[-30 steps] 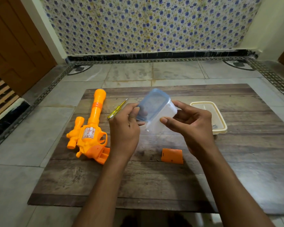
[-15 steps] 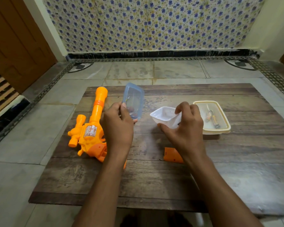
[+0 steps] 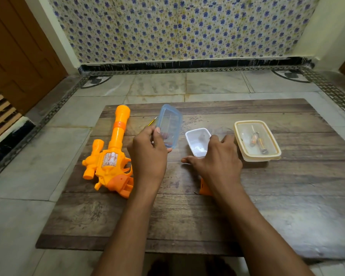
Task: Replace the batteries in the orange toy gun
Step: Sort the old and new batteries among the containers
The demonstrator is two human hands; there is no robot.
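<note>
Left of centre, on the desk point(image 3: 287, 196): orange toy gun point(image 3: 112, 156), lying flat, barrel toward the top of the frame. Centre: my left hand point(image 3: 147, 154), pinching a clear blue lid point(image 3: 170, 124) that is held tilted. To its right: white tub point(image 3: 198, 142), with my right hand point(image 3: 217, 160) resting loosely spread fingers point(image 3: 214, 138) against its side. Far right: lidded container point(image 3: 257, 140).

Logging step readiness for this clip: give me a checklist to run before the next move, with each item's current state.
1. Lid off tub: ok, left hand holds it.
2. Tub upright on table: ok, right hand touches it.
3. Batteries in tub: cannot tell.
4. Cover off gun: ok, partly hidden by right wrist.
5. Screwdriver on table: ok, partly behind lid.
</note>
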